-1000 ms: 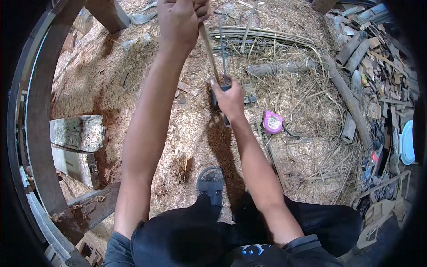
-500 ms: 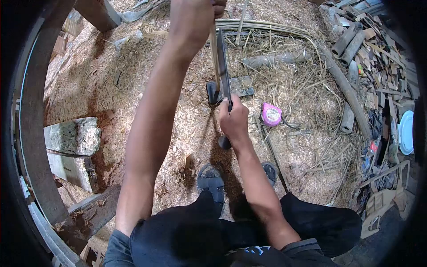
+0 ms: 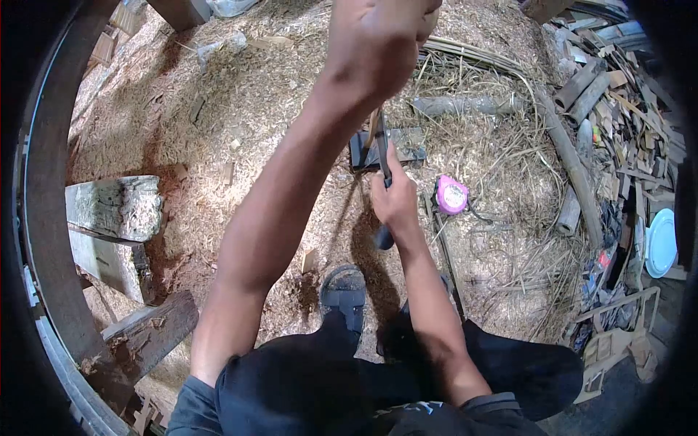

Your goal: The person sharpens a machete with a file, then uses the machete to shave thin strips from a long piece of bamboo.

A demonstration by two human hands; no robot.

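Note:
My left hand [image 3: 382, 47] is curled at the top of the head view, raised close to the camera. Beneath it shows the lower part of a thin wooden strip [image 3: 372, 129], standing upright; the hand covers the upper part. My right hand [image 3: 396, 200] grips a long knife [image 3: 383, 145], its dark handle butt [image 3: 383, 238] sticking out below the fist. The blade runs alongside the strip, and its tip is hidden behind my left hand. Behind both lies a dark flat block [image 3: 407, 143] on the ground, near the strip's foot.
Wood shavings cover the ground. A pink tape measure [image 3: 451, 195] lies right of my right hand. A split log [image 3: 116, 211] is at left, beside a wooden frame [image 3: 54, 182]. Scrap wood [image 3: 618, 109] is heaped at right, with a light blue lid [image 3: 661, 243].
My left hand has shifted right and looks larger, closer to the camera, now covering more of the strip and blade. My right hand with the knife sits slightly lower and further right.

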